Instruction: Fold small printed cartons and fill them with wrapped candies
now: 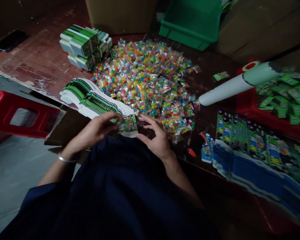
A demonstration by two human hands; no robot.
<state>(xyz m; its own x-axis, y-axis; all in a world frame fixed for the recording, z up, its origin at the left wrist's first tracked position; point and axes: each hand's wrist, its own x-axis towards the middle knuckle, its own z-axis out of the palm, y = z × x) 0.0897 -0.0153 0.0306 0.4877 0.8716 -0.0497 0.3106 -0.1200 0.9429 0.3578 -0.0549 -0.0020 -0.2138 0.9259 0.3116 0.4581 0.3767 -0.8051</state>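
The small carton between the hands is green with busy multicoloured print, and the fanned flat cartons beside it are white striped with green and black. The heap of candy packets is clear film over yellow, pink, blue, green and white beads, on a dark reddish-brown surface. The folded boxes are green and white, the bin plain green, the stool red, and the printed sheets green over blue with white edging.

A worn, reddish-brown wooden table fills a dimly lit workroom. A red plastic stool stands on the grey concrete floor at left; brown cardboard boxes and a green plastic bin line the back.
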